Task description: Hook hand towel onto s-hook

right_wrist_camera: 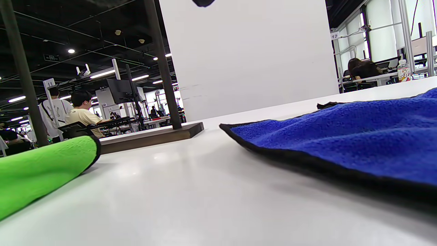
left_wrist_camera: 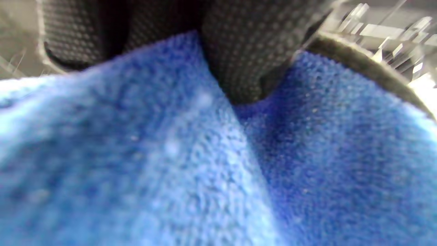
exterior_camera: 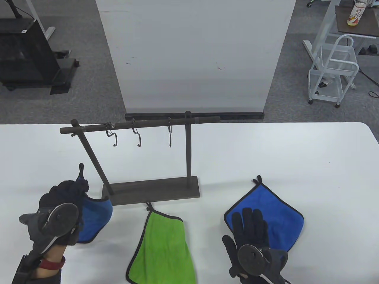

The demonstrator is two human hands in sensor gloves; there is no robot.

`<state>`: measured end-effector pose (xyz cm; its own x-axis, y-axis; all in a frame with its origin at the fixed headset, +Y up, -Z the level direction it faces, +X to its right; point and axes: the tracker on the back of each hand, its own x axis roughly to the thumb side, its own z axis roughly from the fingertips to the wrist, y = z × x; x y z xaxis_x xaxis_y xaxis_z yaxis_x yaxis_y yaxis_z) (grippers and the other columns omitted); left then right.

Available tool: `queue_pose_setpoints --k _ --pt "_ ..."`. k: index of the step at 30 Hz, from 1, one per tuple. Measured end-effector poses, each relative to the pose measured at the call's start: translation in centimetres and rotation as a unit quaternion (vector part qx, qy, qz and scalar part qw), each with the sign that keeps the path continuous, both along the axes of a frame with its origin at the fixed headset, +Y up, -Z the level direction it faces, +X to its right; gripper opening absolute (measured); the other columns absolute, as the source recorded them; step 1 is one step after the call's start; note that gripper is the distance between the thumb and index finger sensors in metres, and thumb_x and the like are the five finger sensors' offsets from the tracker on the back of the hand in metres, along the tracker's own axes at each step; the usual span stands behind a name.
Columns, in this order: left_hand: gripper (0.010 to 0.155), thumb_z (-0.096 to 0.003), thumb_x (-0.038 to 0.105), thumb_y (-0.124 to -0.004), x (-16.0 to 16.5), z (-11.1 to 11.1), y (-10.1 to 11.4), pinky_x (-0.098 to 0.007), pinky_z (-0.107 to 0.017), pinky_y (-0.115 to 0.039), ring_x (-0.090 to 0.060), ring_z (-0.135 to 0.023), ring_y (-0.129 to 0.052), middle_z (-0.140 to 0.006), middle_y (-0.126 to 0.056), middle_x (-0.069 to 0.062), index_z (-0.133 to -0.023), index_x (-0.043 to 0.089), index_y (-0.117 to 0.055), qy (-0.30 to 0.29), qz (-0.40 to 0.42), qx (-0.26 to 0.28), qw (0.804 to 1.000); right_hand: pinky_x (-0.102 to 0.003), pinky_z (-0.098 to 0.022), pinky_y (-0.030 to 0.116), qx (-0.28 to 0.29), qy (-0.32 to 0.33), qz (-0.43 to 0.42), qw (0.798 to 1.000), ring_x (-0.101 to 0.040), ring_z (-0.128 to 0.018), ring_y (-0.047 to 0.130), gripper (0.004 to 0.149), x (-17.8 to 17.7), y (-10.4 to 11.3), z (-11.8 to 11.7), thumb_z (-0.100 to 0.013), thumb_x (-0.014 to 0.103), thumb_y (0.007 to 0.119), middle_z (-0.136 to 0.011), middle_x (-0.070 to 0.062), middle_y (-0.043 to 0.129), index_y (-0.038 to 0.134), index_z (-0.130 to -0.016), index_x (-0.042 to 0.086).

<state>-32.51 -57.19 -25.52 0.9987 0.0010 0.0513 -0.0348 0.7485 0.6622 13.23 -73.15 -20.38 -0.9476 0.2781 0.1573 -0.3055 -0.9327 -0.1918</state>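
Observation:
A dark rack (exterior_camera: 151,189) stands mid-table, with three s-hooks (exterior_camera: 136,134) hanging on its bar. My left hand (exterior_camera: 69,190) grips a blue towel (exterior_camera: 94,219) near its black loop (exterior_camera: 81,168) and holds it up, left of the rack's base. In the left wrist view the gloved fingers (left_wrist_camera: 239,51) pinch the blue cloth (left_wrist_camera: 205,164). My right hand (exterior_camera: 250,227) rests flat, fingers spread, on a second blue towel (exterior_camera: 281,216) at the right. A green towel (exterior_camera: 162,248) lies flat between the hands.
A white board (exterior_camera: 195,53) stands behind the table's far edge. The right wrist view shows the green towel (right_wrist_camera: 41,167), the rack base (right_wrist_camera: 150,135) and the second blue towel (right_wrist_camera: 341,136) lying on the white table (right_wrist_camera: 205,191).

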Motion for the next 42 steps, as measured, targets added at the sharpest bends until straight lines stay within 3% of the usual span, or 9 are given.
queue_pose_setpoints --k 4,9,14,23,29,42 --pt "0.038 -0.0390 0.024 -0.092 4.1 1.8 3.0 -0.047 -0.047 -0.084 -0.028 -0.051 -0.097 -0.076 -0.090 -0.007 -0.077 0.027 -0.089 -0.002 -0.074 0.077 0.994 -0.055 -0.074 0.030 -0.001 0.002 0.000 1.000 -0.040 -0.105 0.013 0.071 -0.1 0.0 0.0 -0.052 0.059 0.059 -0.118 -0.011 0.022 0.042 -0.111 0.024" --pt "0.038 -0.0397 0.023 -0.091 7.6 0.8 4.6 -0.047 -0.048 -0.083 -0.028 -0.052 -0.097 -0.080 -0.090 -0.007 -0.077 0.028 -0.090 0.015 -0.148 0.099 0.984 -0.055 -0.074 0.030 0.001 0.004 -0.006 1.000 -0.039 -0.105 0.013 0.071 0.1 0.0 0.1 -0.052 0.059 0.059 -0.118 -0.011 0.022 0.042 -0.111 0.024" --pt "0.038 -0.0398 0.023 -0.091 9.4 -0.4 4.0 -0.047 -0.048 -0.083 -0.028 -0.052 -0.097 -0.080 -0.090 -0.006 -0.077 0.028 -0.090 0.027 -0.210 0.085 0.974 -0.055 -0.073 0.030 0.008 0.007 -0.013 1.000 -0.040 -0.105 0.013 0.071 0.3 0.3 0.2 -0.052 0.059 0.059 -0.118 -0.011 0.022 0.043 -0.111 0.023" --pt "0.037 -0.0403 0.022 -0.090 10.2 -1.7 3.1 -0.048 -0.050 -0.082 -0.028 -0.054 -0.096 -0.082 -0.090 -0.006 -0.077 0.029 -0.090 0.036 -0.244 0.053 0.968 -0.055 -0.073 0.030 0.009 0.009 -0.024 1.000 -0.040 -0.105 0.013 0.071 0.5 0.4 0.3 -0.052 0.059 0.059 -0.118 -0.011 0.023 0.043 -0.111 0.023" --pt "0.037 -0.0400 0.022 -0.091 10.3 -1.0 3.1 -0.048 -0.049 -0.083 -0.028 -0.053 -0.097 -0.081 -0.090 -0.006 -0.077 0.029 -0.091 0.048 -0.250 0.073 0.964 -0.055 -0.073 0.030 0.005 0.013 -0.026 1.000 -0.040 -0.105 0.013 0.071 0.4 0.3 0.4 -0.052 0.059 0.059 -0.118 -0.011 0.022 0.043 -0.111 0.023" --pt "0.037 -0.0407 0.022 -0.090 10.3 -2.9 2.4 -0.048 -0.051 -0.082 -0.028 -0.056 -0.096 -0.083 -0.089 -0.006 -0.077 0.029 -0.090 0.062 -0.258 0.015 0.964 -0.055 -0.073 0.030 0.000 0.017 -0.034 0.999 -0.040 -0.105 0.012 0.071 0.4 0.3 0.4 -0.052 0.059 0.059 -0.118 -0.011 0.022 0.043 -0.111 0.023"
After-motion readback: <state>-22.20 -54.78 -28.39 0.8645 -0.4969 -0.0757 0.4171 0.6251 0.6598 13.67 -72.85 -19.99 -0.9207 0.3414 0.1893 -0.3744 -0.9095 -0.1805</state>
